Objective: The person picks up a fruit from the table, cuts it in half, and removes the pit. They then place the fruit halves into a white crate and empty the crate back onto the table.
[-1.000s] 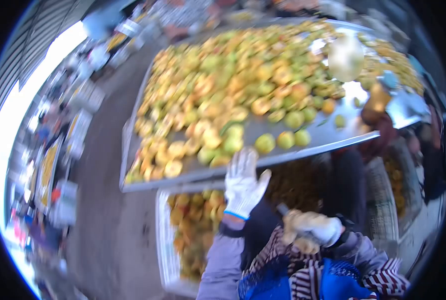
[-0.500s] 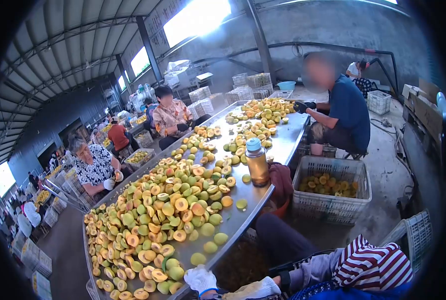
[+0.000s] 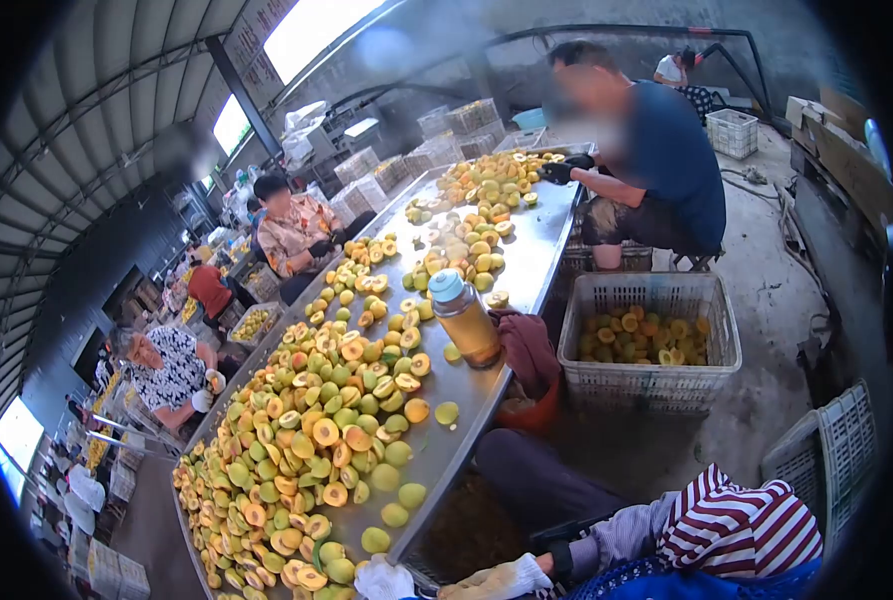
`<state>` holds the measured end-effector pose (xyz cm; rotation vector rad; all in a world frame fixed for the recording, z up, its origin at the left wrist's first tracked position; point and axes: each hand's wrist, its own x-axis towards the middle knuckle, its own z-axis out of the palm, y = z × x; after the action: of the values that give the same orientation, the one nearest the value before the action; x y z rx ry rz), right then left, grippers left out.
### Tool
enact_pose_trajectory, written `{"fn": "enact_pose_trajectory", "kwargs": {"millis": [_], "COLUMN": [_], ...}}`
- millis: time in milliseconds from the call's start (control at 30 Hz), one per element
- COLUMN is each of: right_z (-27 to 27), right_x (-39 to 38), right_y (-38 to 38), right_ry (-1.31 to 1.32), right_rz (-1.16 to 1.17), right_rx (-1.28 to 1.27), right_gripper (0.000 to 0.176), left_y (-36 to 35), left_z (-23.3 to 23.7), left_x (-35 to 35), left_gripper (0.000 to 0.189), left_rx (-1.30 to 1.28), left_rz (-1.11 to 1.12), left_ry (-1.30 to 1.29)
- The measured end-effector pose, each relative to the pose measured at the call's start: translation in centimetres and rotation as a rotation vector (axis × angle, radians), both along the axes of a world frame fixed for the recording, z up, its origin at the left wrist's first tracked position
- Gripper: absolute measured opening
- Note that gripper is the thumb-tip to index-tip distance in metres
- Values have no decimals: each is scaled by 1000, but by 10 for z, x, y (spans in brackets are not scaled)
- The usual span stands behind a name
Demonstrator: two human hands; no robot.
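At the bottom edge, my left hand (image 3: pixel 384 580), in a white glove, is beside the table's near edge, close to some green and yellow halved fruits (image 3: pixel 375 540). Its fingers are cut off by the frame. To its right lies my right hand (image 3: pixel 496 580), in a dirty pale glove below a striped sleeve (image 3: pixel 634 532); its fingers are not clear, and whether it holds anything cannot be seen. A large heap of cut fruit (image 3: pixel 296 440) covers the near part of the metal table (image 3: pixel 466 400).
A bottle with a blue lid (image 3: pixel 465 318) stands on the table near a maroon cloth (image 3: pixel 526 350). A crate of fruit (image 3: pixel 649 370) is on the floor at right. A person in a dark blue shirt (image 3: pixel 671 150) and two others sit around the table.
The view has shifted, so the table, bottle and crate appear further left. My left hand sits lower in the frame and shows less. The person in dark blue appears larger and leans forward.
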<state>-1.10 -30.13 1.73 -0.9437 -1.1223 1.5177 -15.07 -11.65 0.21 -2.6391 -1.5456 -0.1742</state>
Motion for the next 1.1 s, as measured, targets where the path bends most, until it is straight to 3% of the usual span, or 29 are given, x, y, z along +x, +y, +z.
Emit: {"fn": "enact_pose_trajectory", "kwargs": {"millis": [33, 100, 167, 233, 333, 367, 433, 567, 600, 633, 700, 733, 833, 867, 967, 1033, 1100], "right_z": [26, 51, 43, 15, 27, 27, 24, 20, 18, 16, 13, 15, 18, 19, 18, 13, 7], "right_x": [7, 28, 38, 41, 65, 71, 73, 81, 83, 85, 88, 89, 95, 93, 87, 84, 86], "right_y": [-8, -7, -1, 6, 14, 18, 21, 25, 26, 26, 23, 24, 23, 21, 21, 22, 20], "right_ry": [161, 221, 238, 235, 167, 152, 216, 240, 241, 259, 299, 296, 271, 302, 377, 315, -171], "right_rz": [3, 238, 130, 70, 162, 196, 154, 185, 181, 159, 116, 113, 133, 68, -73, -158, -216], "right_rx": [-221, -359, -216, -254, -374, -390, -369, -386, -395, -397, -404, -408, -351, -289, -355, -332, -32], "right_gripper": [42, 46, 46, 48, 50, 49, 44, 39, 39, 38, 36, 36, 36, 35, 28, 28, 29], "left_y": [8, 16, 14, 13, 7, 10, 25, 67, 72, 76, 81, 80, 83, 60, 14, -13, -31], "left_z": [-19, -41, -39, -30, 18, 37, 45, 27, 21, 6, 20, 17, 7, 29, 47, 54, 59], "left_x": [3, -6, -6, -4, 8, 13, 29, 76, 86, 92, 110, 106, 84, 85, 81, 84, 85], "left_gripper": [15, 14, 16, 15, 47, 49, 51, 58, 63, 62, 63, 56, 48, 45, 56, 66, 71], "left_rx": [188, 174, 205, 114, -234, -541, -736, -301, -410, -361, -464, -354, -1078, -1187, -1393, -1446, -1377], "left_rz": [-2, 16, -24, -2, -93, 70, 82, -134, -141, -186, -111, -172, 84, 67, 11, 126, 172], "left_ry": [-103, -109, -123, -114, -225, -352, -752, -235, -79, 52, 120, 103, -953, -1241, -1441, -1521, -1420]}}
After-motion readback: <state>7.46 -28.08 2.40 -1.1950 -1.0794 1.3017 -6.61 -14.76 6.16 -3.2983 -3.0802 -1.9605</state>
